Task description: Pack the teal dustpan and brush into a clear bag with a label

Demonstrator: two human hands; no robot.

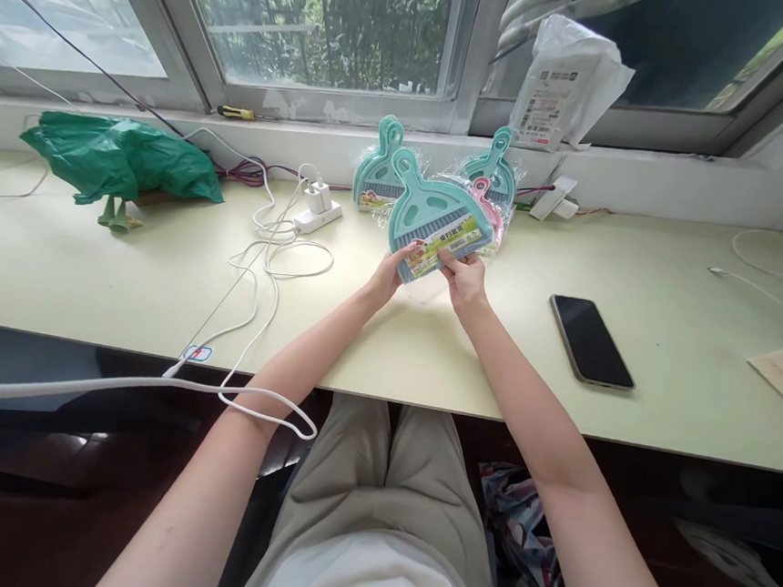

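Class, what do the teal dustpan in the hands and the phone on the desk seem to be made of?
Dustpan: likely moulded plastic, by its even teal colour and smooth matt surface, with a printed paper-like label.
Phone: glossy black front, probably glass, since it reflects light; a thin, pale, metallic-looking rim.

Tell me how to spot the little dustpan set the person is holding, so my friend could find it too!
Start at the long pale desk under the windows and look to its middle, where both hands meet. The left hand and right hand hold a teal dustpan set by its lower edge. Unlike the other packs leaning behind it, it is lifted up and nearest the person.
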